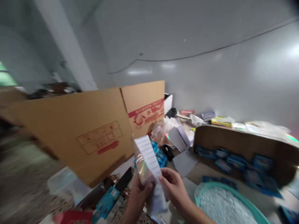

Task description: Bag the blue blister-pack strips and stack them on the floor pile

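White lined card stock, a small stack [148,157] in shiny clear wrap, sits pinched between both hands at six o'clock in the frame. The left hand [137,194] grips its lower edge, fingers curled shut around it; the right hand [174,186] presses thumb and fingers together on the right side. A large cardboard box [77,133] stands at ten o'clock, a teal basin [198,193] at four o'clock, a low carton of blue packets [235,146] at three o'clock.
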A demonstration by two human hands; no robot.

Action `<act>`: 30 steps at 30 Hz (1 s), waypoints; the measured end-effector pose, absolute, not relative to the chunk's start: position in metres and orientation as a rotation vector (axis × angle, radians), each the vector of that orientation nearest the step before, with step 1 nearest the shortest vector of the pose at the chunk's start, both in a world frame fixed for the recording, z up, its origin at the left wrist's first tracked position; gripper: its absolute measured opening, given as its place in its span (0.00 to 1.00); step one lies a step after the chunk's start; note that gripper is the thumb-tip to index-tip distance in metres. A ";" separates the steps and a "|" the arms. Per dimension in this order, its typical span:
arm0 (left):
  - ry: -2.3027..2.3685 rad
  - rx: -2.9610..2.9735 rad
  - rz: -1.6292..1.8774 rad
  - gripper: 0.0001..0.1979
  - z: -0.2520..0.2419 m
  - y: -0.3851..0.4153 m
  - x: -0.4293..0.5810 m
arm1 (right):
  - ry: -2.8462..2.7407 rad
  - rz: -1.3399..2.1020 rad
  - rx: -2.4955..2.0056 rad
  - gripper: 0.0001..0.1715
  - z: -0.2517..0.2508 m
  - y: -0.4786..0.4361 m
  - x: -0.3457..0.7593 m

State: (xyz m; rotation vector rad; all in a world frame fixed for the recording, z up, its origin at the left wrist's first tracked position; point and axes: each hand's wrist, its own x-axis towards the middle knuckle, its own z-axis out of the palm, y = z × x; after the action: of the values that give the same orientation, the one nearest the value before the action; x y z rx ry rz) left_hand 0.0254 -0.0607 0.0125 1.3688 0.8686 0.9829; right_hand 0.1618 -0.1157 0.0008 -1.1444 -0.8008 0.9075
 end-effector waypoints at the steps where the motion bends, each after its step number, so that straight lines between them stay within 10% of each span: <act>1: 0.868 1.368 0.928 0.36 0.011 -0.048 0.023 | -0.771 1.032 -1.079 0.30 0.004 -0.110 0.156; 6: 0.788 1.532 0.722 0.38 0.012 0.016 0.002 | -0.530 1.107 -0.882 0.40 0.011 -0.088 0.146; 13: 0.619 1.840 0.248 0.23 0.010 0.044 -0.010 | -0.496 0.887 -0.893 0.24 0.034 -0.072 0.161; 25: 0.815 2.100 0.973 0.18 0.035 0.007 0.015 | -0.936 0.913 -1.051 0.17 0.015 -0.086 0.178; 30: 0.852 2.314 0.580 0.14 0.041 0.016 0.007 | -1.051 0.855 -1.024 0.34 0.027 -0.089 0.205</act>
State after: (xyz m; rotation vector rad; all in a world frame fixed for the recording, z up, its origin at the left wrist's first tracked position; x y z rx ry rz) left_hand 0.0068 0.0164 0.0411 2.3143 0.8523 0.5800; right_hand 0.2054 -0.0887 0.0270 -1.0235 -1.0509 0.8550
